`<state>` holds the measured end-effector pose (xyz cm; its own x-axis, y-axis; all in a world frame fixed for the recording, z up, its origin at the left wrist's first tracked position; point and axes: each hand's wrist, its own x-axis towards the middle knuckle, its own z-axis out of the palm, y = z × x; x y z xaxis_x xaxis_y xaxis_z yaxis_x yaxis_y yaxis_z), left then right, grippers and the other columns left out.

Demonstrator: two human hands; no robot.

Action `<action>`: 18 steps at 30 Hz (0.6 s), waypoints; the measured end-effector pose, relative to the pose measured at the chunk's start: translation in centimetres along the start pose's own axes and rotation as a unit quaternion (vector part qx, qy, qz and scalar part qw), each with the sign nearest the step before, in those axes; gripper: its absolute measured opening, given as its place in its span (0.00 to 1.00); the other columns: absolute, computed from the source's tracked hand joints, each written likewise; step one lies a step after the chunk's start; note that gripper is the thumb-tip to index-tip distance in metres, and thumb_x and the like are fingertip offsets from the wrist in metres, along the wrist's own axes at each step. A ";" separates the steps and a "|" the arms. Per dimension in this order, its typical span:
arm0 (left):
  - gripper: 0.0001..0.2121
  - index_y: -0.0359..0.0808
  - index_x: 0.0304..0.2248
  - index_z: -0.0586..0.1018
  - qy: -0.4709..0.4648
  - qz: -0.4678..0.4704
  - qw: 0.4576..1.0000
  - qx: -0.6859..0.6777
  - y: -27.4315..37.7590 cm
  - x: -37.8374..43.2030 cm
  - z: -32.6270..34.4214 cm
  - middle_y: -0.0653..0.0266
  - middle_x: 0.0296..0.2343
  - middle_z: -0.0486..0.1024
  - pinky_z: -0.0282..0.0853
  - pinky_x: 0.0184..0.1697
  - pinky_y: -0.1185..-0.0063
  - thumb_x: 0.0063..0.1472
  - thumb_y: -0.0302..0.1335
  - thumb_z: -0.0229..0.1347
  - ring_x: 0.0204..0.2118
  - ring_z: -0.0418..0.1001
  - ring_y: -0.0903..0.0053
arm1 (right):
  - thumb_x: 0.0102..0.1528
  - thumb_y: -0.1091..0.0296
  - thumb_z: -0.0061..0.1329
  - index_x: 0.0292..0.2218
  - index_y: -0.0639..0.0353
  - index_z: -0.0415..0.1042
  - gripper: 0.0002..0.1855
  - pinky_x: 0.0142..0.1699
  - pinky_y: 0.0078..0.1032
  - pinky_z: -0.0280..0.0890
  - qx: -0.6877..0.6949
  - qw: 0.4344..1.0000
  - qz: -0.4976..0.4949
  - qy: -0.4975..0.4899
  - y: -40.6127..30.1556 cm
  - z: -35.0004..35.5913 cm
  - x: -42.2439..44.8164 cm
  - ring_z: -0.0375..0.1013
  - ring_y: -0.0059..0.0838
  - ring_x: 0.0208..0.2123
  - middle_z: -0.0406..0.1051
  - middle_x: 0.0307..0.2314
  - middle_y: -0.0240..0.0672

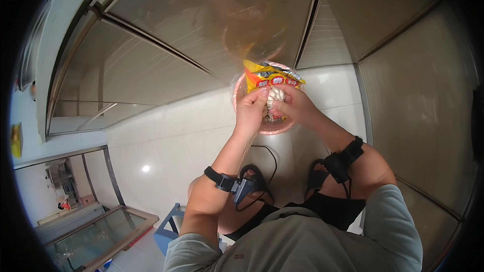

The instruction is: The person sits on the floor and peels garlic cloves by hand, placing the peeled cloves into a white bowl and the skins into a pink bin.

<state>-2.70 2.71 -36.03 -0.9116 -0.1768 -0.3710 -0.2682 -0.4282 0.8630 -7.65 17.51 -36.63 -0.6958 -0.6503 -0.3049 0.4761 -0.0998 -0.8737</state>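
A white garlic bulb (pixel 276 97) is held between both hands above a pink waste bin (pixel 239 100). My right hand (pixel 298 105) grips the bulb from the right, with its thumb across the near side. From the left, the thumb and fingertips of my left hand (pixel 250 110) pinch the bulb's edge; the exact contact there is partly hidden. A yellow plastic food package (pixel 254 73) bearing writing sticks up from the bin behind the bulb. Below the hands, pale scraps (pixel 269 118) lie inside the bin, which has a clear plastic liner.
Glossy cabinet doors (pixel 170 26) rise close behind the bin, and another glossy panel (pixel 412 102) stands at the right. A blue plastic stool (pixel 165 232) is at my lower left. A black cable (pixel 275 158) hangs near my sandalled feet on the tiled floor (pixel 170 151).
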 end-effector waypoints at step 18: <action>0.11 0.29 0.40 0.74 -0.010 -0.010 0.999 0.043 -0.9 0.8 -0.1 0.66 0.31 0.74 0.67 0.32 0.86 0.62 0.28 0.49 0.29 0.70 0.84 | 0.58 0.70 0.42 0.48 0.64 0.60 0.17 0.41 0.15 0.69 0.049 0.998 0.035 0.004 0.5 -0.3 0.2 0.71 0.22 0.37 0.66 0.39 0.34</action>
<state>-3.15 2.85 -37.13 -0.9116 -0.1509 -0.3824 -0.3114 -0.3537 0.8820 -7.71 17.54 -37.20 -0.6625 -0.6524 -0.3680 0.5741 -0.1267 -0.8089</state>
